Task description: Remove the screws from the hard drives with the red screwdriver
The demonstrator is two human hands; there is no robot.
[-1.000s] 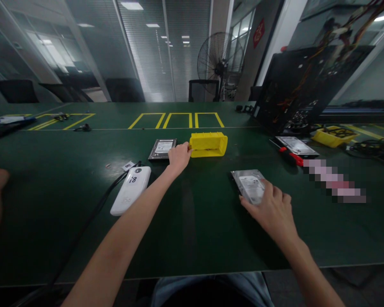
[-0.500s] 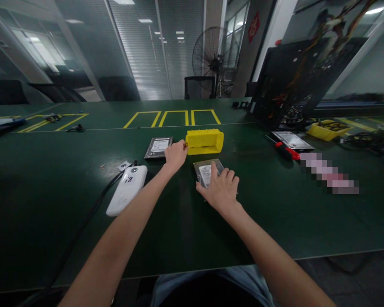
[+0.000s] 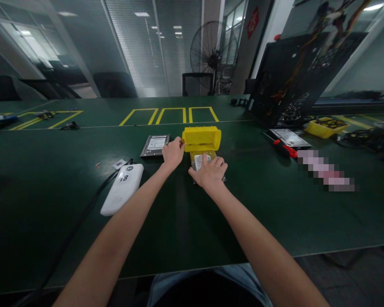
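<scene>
While both bare arms reach forward from the bottom of the frame toward its centre, the left hand (image 3: 172, 154) has its fingers closed on the left end of a yellow plastic bin (image 3: 201, 138), which lies on its side on the dark green table (image 3: 51, 183) just above the middle of the picture. The right hand (image 3: 210, 172) rests flat, with fingers spread and nearly straight, on top of a silver hard drive (image 3: 199, 160); it presses on the drive and does not wrap around it. This hard drive lies flat on the table directly below the bin, its far edge touching or just at the bin's front; I cannot tell which. Left of the bin, just beside the left hand, lies a second hard drive (image 3: 155, 145). Further to the lower left there is a white device (image 3: 122, 189) with a black cable (image 3: 83, 215). At the right of the frame a third hard drive (image 3: 289, 137) and a red-handled screwdriver (image 3: 284, 149) lie near an open computer case (image 3: 294, 81).
</scene>
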